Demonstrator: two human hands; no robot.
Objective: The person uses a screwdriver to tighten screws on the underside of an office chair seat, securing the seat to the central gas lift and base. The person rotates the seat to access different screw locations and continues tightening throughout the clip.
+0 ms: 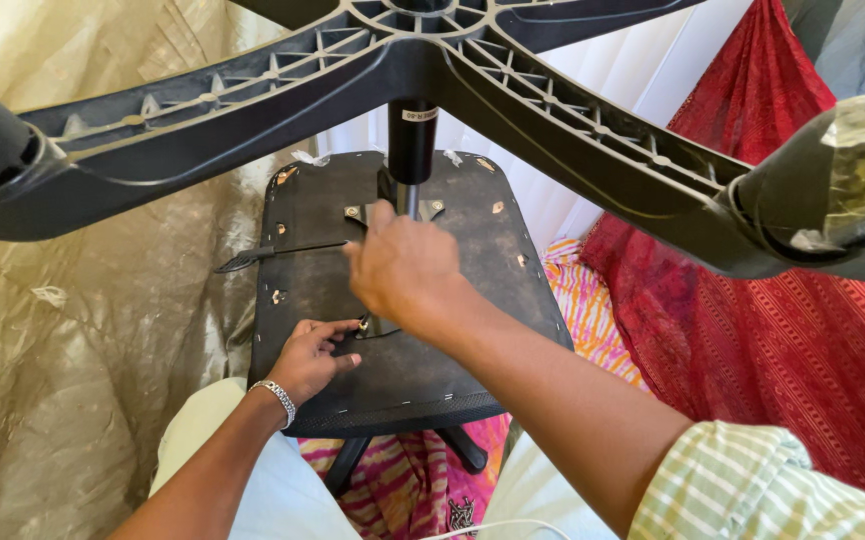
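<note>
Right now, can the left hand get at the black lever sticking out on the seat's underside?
Probably yes: the left hand rests on the seat underside, and the lever lies just above it with nothing between.

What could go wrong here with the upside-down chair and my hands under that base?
The star base hangs over both hands and could tip onto them if the seat shifts on your lap. The left hand pinches a small bolt that might slip into the cloth.
</note>
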